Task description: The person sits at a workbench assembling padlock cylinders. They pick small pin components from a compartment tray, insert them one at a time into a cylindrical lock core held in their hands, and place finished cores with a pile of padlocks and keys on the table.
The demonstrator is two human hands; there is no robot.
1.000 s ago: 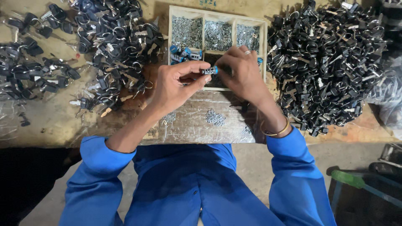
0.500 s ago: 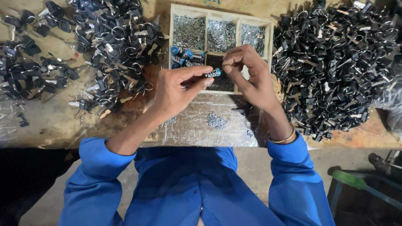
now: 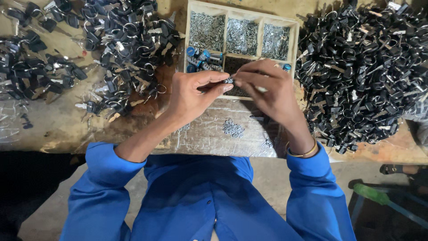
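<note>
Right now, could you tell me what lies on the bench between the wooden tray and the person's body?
In the head view, a foil-like sheet covers that stretch below the wooden tray, with a small cluster of metal pieces on it.

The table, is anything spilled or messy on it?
A few small silver parts lie loose on the foil-covered board, outside the wooden tray that holds the rest. Both hands, left hand and right hand, pinch a tiny piece above it.

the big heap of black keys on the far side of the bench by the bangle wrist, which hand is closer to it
Right. The right hand is beside the big heap of black keys, a short gap away. The left hand is farther off, beyond the right hand.
</note>
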